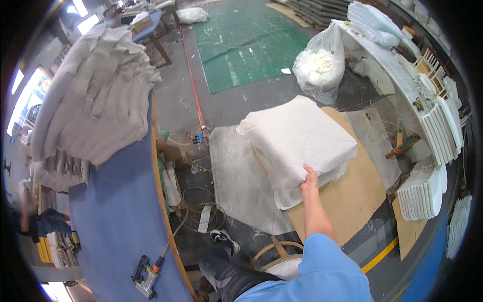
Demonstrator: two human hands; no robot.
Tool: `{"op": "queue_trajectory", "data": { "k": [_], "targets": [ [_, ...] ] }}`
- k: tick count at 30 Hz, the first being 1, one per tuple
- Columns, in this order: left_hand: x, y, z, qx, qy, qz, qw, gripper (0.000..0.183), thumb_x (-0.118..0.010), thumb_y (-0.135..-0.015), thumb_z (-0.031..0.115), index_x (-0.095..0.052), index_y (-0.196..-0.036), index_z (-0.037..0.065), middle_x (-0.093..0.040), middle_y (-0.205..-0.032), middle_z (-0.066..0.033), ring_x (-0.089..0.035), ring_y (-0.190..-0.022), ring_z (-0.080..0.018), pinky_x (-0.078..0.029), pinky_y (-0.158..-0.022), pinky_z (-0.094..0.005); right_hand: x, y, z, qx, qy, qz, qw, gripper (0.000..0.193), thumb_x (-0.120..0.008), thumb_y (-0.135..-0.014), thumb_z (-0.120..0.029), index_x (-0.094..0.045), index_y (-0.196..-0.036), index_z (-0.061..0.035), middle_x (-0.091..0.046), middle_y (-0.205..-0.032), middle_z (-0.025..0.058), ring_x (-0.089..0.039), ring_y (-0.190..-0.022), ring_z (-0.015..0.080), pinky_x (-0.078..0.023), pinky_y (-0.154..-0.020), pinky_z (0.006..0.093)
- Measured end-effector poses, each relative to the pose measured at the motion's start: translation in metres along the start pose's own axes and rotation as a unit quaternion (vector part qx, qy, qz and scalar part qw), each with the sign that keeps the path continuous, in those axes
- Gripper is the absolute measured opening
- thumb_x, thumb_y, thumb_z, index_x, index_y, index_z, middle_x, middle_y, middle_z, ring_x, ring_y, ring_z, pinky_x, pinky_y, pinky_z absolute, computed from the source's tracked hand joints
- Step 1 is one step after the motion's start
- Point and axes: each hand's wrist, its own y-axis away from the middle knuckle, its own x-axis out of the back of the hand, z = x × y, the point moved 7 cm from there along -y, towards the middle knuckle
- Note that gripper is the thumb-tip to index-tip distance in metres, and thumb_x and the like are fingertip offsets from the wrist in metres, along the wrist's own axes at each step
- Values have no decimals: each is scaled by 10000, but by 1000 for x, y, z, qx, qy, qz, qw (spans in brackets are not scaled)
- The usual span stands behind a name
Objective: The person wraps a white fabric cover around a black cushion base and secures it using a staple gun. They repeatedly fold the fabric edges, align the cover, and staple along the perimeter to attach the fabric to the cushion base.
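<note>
My right hand reaches forward and is closed on the near edge of a white fabric-covered stack. The thumb lies on the top and the other fingers are partly hidden against its side. The stack is squarish, with loose cloth edges hanging at its sides. It rests on the floor on flat brown cardboard and a greyish sheet. My left hand does not show. A pneumatic staple gun with a hose lies on the blue-topped table to my left.
Piled padded grey-white fabric covers the table's far end. A coiled air hose lies on the floor by my foot. A clear plastic bag with white stuffing stands ahead right. Stacked white panels line the right. People are at far left.
</note>
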Motion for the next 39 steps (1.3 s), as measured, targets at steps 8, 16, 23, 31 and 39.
{"op": "queue_trajectory", "data": {
  "k": [8,16,23,31,39],
  "targets": [
    [32,-24,14,-95,-29,48,994,511,-564,-1094,277,-525,-1501,-30,-577,-1504,-261,-574,-1387,-380,-465,-1176,-492,-97,79,-120,125,31,42,991,670,-777,-794,31,-517,-1408,98,-669,-1298,198,-710,-1105,384,-601,-900,583],
    [30,18,102,-565,-164,259,766,371,-614,-1060,165,-676,-1343,-68,-721,-1290,-253,-670,-1222,-386,-494,-1104,-465,-106,233,-167,240,152,-103,953,428,-803,-775,20,-641,-1167,81,-725,-1056,168,-741,-888,319,-622,-768,478],
    [-264,202,193,-819,-207,-77,529,877,-929,-738,298,-564,-1506,85,-436,-1627,-208,-361,-1519,-466,-281,-1230,-607,-115,394,-150,109,226,-263,932,294,-782,-869,-97,-688,-1111,39,-757,-975,125,-753,-857,271,-630,-787,432],
    [-219,297,221,-919,-128,68,367,687,-836,-773,226,-622,-1413,99,-665,-1365,-144,-598,-1296,-381,-372,-1154,-583,-104,565,-126,9,337,-403,851,234,-750,-923,-157,-726,-1080,14,-772,-944,99,-762,-814,219,-624,-771,368],
    [-79,322,179,-857,-190,243,413,650,-880,-730,244,-677,-1310,29,-718,-1264,-171,-675,-1149,-355,-466,-1054,-514,-161,647,-44,-108,421,-528,729,236,-740,-984,-181,-756,-1111,16,-776,-1014,101,-760,-881,180,-610,-772,340]
  ]
}}
